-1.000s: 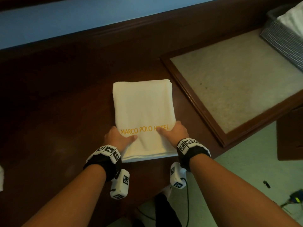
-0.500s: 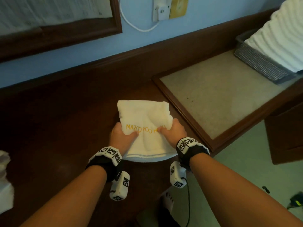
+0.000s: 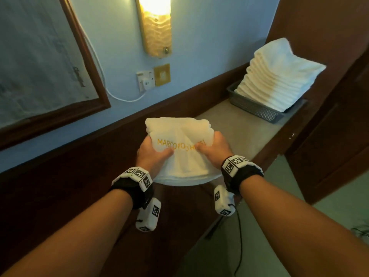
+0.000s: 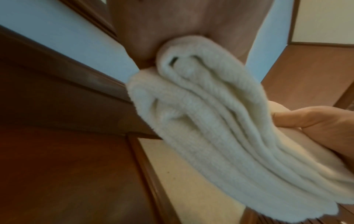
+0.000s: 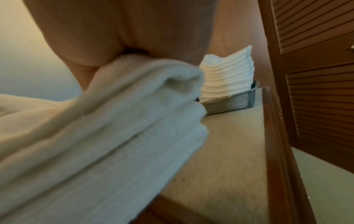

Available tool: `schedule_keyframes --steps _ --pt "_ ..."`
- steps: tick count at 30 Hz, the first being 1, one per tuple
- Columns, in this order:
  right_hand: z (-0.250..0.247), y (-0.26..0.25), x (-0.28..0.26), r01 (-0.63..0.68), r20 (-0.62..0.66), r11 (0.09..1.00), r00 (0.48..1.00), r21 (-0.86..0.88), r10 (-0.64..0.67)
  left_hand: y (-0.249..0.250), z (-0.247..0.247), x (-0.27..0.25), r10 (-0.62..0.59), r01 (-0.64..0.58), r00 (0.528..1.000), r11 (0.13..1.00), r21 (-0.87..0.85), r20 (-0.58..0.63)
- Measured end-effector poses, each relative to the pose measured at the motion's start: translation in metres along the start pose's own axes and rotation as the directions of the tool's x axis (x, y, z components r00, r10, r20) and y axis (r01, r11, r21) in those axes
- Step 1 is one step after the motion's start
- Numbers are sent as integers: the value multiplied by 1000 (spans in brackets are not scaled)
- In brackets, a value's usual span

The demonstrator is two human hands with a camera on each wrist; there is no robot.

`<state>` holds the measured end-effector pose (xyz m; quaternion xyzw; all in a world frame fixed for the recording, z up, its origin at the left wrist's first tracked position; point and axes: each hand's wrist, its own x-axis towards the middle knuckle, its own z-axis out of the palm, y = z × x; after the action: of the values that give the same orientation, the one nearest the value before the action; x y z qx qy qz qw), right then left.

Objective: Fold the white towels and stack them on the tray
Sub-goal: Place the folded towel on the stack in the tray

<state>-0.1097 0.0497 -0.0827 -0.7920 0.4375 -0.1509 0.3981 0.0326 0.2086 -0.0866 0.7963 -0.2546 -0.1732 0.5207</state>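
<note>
Dark wooden worktop (image 3: 60,196) runs below you; your left hand (image 3: 152,154) and right hand (image 3: 214,150) each clamp a grip on the folded towel (image 3: 183,156), lifted short of the tray (image 3: 253,109) of stacked towels (image 3: 279,80).

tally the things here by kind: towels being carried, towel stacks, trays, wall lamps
folded towel, gripped by left hand and right hand: 1
stack of folded towels: 1
mesh tray: 1
lit wall lamp: 1
total: 4
</note>
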Motion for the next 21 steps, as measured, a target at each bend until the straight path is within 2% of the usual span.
schedule_keyframes --steps 4,13,21 --pt "-77 31 25 -13 -108 1000 994 -18 11 52 70 13 73 -72 996 997 -37 50" --pt "-259 123 75 -2 -246 1000 969 -3 1 166 248 34 175 -165 975 983 -85 133" --pt "-377 176 94 -32 -372 999 928 -38 16 254 362 42 278 -264 943 960 -97 181"
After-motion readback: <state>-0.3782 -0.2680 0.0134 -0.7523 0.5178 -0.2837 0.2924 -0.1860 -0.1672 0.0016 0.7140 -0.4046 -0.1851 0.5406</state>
